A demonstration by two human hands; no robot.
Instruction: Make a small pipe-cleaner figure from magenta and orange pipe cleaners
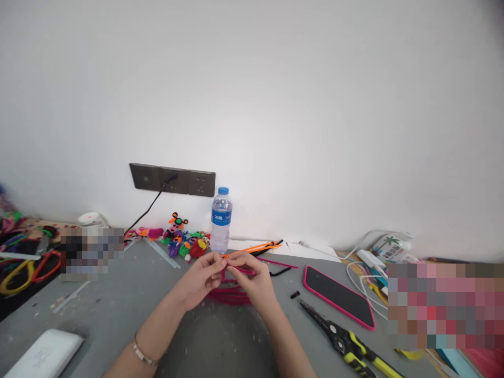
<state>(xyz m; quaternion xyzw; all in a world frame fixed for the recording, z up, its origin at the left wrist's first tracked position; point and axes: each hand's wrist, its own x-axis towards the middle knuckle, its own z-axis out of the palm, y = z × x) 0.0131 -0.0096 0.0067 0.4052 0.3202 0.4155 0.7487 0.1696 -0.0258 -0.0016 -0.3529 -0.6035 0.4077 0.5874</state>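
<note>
My left hand (205, 278) and my right hand (250, 275) meet above the middle of the grey table, fingertips pinched close together. Between them is a bent magenta pipe cleaner (223, 275), partly covered by the fingers. Under the hands lies a bundle of magenta pipe cleaners (230, 296). Orange pipe cleaners (258, 248) stretch out just behind my right hand, with black ones beside them. A water bottle (221, 223) with a blue cap stands upright behind my fingertips.
Small pipe-cleaner figures (177, 239) sit against the wall, left of the bottle. Pliers (340, 338) and a pink-cased phone (339, 296) lie at the right. Scissors (33, 273) are far left; a white box-like object (51, 354) is near left. A black cord (148, 207) hangs from the wall socket.
</note>
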